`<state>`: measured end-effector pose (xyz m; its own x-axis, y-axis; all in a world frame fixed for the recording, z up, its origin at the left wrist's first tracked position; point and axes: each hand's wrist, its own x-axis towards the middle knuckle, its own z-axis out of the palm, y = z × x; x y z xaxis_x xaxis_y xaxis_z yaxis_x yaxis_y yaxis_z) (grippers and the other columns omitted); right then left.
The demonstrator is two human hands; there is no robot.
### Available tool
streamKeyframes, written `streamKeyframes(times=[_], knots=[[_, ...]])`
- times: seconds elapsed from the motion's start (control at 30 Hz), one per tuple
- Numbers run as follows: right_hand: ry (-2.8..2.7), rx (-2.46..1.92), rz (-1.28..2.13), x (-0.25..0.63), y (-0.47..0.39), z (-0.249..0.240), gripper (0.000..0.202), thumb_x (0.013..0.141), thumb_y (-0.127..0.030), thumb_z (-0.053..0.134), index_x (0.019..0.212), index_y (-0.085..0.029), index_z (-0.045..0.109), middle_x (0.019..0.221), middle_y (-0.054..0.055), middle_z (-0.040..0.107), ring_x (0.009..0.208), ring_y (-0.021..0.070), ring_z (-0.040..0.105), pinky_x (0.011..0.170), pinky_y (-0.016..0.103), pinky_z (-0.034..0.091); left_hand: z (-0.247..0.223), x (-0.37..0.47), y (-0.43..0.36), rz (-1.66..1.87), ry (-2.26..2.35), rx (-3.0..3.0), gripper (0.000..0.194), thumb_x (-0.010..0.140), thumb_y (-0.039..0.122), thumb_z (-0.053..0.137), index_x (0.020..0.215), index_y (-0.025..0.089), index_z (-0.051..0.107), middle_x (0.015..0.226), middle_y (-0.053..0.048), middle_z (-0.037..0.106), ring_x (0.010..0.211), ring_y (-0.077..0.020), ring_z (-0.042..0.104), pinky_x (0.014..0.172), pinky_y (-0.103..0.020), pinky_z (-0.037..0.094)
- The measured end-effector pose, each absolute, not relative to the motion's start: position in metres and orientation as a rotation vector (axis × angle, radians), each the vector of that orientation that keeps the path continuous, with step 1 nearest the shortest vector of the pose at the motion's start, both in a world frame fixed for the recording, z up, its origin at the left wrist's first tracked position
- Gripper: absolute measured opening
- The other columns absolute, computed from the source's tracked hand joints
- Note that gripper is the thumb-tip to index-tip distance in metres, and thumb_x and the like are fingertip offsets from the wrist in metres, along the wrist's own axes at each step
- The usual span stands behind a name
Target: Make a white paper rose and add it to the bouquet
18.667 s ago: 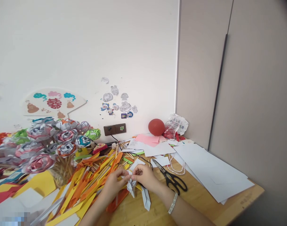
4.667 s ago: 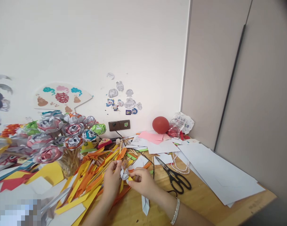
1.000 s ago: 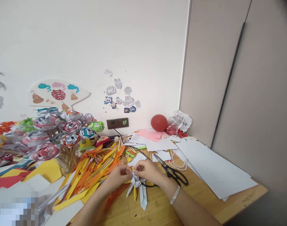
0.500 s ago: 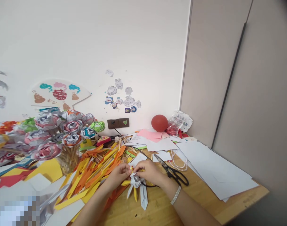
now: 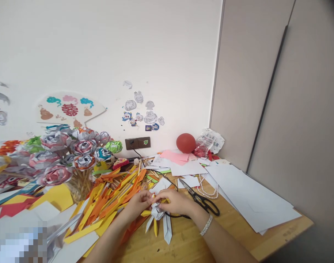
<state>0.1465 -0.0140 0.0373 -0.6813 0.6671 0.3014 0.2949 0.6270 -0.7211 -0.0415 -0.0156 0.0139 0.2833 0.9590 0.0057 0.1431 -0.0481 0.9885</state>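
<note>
Between my two hands is a folded paper flower [image 5: 157, 212] in white and yellow, its long pointed strips hanging down toward the table. My left hand [image 5: 140, 201] pinches its upper edge from the left, fingers curled and closed. From the right, my right hand [image 5: 174, 201] grips the same upper part between thumb and fingers. The fingertips of both hands nearly meet there and hide the fold between them. Black-handled scissors [image 5: 201, 199] lie on the table just right of my right hand.
Folded orange and yellow paper strips [image 5: 106, 197] are heaped left of my hands. Paper roses [image 5: 56, 175] stand farther left. White sheets [image 5: 249, 193] and a pearl string [image 5: 209, 191] lie right. A red balloon [image 5: 186, 143] sits by the wall; a black cable [image 5: 167, 175] crosses the table.
My right hand's fingers have shifted slightly left, closer to my left fingertips. The paper flower has turned a little, its hanging strips swinging slightly left. Both hands keep their hold.
</note>
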Motion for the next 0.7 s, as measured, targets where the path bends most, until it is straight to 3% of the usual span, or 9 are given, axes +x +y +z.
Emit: streamKeyframes(times=[0.2,0.5,0.7], knots=[[-2.355,-0.644,0.705,0.1452,-0.0175,0.0432,0.034,0.071,-0.004,0.051,0.096,-0.020,0.068,0.099,0.004,0.066,0.093,0.0151,0.058,0.086,0.024,0.042,0.0190,-0.0401,-0.0166,0.957,1.129,1.452,0.054,0.043,0.063,0.070,0.062,0.016,0.051,0.051,0.005,0.055,0.049,-0.0105,0.052,0.054,-0.025,0.039],[-2.481,-0.682,0.564,0.1450,-0.0177,0.0400,0.043,0.067,-0.005,0.052,0.104,-0.023,0.064,0.100,0.003,0.065,0.094,0.0175,0.056,0.085,0.026,0.041,0.0141,-0.0415,-0.0161,0.952,1.109,1.457,0.050,0.048,0.060,0.070,0.064,0.016,0.051,0.053,0.006,0.053,0.050,-0.0098,0.050,0.055,-0.024,0.040],[-2.538,-0.583,0.458,0.1434,-0.0168,0.0394,0.047,0.062,0.001,0.046,0.097,-0.021,0.067,0.096,0.003,0.066,0.091,0.0168,0.056,0.085,0.025,0.039,0.0120,-0.0414,-0.0148,0.979,1.097,1.473,0.051,0.048,0.062,0.068,0.062,0.017,0.048,0.049,0.006,0.051,0.047,-0.0091,0.046,0.050,-0.023,0.035]])
